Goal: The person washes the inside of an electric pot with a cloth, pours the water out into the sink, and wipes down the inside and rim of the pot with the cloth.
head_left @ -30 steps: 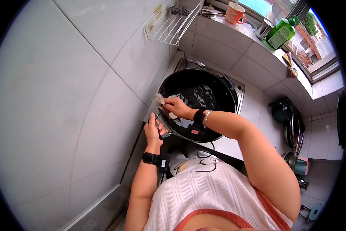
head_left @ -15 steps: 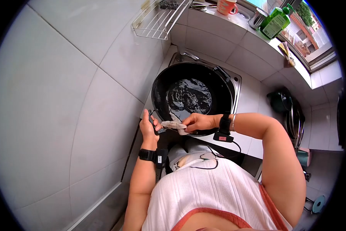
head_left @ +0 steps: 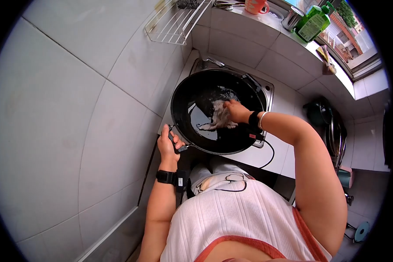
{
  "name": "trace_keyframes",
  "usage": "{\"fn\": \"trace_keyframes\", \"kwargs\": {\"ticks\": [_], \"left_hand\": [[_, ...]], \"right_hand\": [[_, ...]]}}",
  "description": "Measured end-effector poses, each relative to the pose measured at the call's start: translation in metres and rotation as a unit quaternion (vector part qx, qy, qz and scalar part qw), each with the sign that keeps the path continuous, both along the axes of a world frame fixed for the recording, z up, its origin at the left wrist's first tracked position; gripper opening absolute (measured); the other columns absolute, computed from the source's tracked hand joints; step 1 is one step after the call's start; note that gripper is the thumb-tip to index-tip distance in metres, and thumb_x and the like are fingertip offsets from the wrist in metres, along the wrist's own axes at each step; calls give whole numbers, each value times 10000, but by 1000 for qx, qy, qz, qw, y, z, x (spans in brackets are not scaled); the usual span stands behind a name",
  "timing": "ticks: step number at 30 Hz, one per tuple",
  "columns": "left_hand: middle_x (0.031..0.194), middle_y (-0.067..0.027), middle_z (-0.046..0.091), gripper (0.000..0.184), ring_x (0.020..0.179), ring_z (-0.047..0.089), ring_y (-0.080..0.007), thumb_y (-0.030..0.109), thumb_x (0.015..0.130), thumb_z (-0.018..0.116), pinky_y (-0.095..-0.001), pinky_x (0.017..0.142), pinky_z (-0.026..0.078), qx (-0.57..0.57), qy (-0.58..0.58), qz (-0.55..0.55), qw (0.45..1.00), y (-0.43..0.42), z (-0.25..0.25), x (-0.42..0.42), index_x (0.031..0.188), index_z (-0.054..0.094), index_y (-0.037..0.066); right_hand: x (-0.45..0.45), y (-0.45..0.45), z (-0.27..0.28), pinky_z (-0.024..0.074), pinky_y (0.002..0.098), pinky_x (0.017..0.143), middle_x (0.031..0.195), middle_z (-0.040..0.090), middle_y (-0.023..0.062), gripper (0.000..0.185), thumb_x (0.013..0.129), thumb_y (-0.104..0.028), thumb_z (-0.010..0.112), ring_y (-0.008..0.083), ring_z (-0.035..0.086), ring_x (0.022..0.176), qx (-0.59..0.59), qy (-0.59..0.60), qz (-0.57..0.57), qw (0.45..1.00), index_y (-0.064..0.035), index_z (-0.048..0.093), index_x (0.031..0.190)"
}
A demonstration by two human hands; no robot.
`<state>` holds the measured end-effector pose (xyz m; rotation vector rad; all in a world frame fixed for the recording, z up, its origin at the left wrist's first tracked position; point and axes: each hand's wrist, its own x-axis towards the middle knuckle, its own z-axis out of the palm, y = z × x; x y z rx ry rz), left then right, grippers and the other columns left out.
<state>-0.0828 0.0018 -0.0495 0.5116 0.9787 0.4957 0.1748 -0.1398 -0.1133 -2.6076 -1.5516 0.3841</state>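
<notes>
The pale tiled wall [head_left: 52,131] takes up the whole left side of your view, and your white ribbed top [head_left: 231,214] fills the bottom. Ahead of you, the big round black pan [head_left: 182,105] sits over the steel sink [head_left: 270,95], hiding most of it, with liquid glinting inside. Above the pan, a wire rack [head_left: 172,32] is fixed to the wall. Your left hand [head_left: 168,144] is at the pan's near-left edge, its fingers curled closed around the handle [head_left: 182,149] that juts out there; the other handle [head_left: 251,82] stands free on the far right side. Your right hand [head_left: 236,111] reaches down into the pan, its fingers bent and close together against the grayish cloth [head_left: 220,115]; their tips are partly hidden, so you cannot tell whether they pinch it. That cloth lies crumpled and spread near the middle of the pan, below the rim. Up on the window ledge stands a green bottle [head_left: 313,24], just beside a metal canister [head_left: 293,18], with an orange mug [head_left: 256,5] farther left. Smallest is the bracelet [head_left: 261,120] around your right wrist.
</notes>
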Motion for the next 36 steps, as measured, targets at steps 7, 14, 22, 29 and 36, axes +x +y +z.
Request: {"fn": "trace_keyframes", "kwargs": {"ticks": [7,14,22,29,36], "left_hand": [[474,-23,371,348,343,316,-126,378,839,510,-288,381,335,8,8,13,1000,-2,6,3,650,395,109],[473,-22,377,347,332,321,-127,379,833,521,-291,369,350,14,2,3,1000,-3,5,2,651,403,107],[470,-26,382,349,326,317,-126,376,830,524,-289,363,348,19,-8,4,1000,-3,6,1,645,400,107],[470,-29,380,366,334,326,-133,367,830,526,-299,376,347,21,-8,-2,1000,-3,5,1,612,386,108],[469,-10,388,342,340,330,-111,360,848,509,-286,400,384,33,3,-16,999,-5,6,-4,633,402,116]], "right_hand": [[-9,40,6,393,376,899,1022,553,185,362,747,-263,573,326,493,1023,-80,138,-31,987,-39,564,1031],[1,62,-6,403,382,791,991,534,89,216,727,-165,535,270,468,969,-70,-170,230,956,-108,630,913],[15,94,15,440,385,613,725,582,158,268,727,-275,578,287,562,704,32,284,-13,958,-12,629,745],[-47,115,25,416,236,571,718,569,1,117,807,-73,580,90,501,642,295,503,-140,800,20,598,874],[-46,156,-5,447,253,728,957,636,128,284,785,-53,579,156,597,832,442,413,-223,765,0,583,1064]]}}
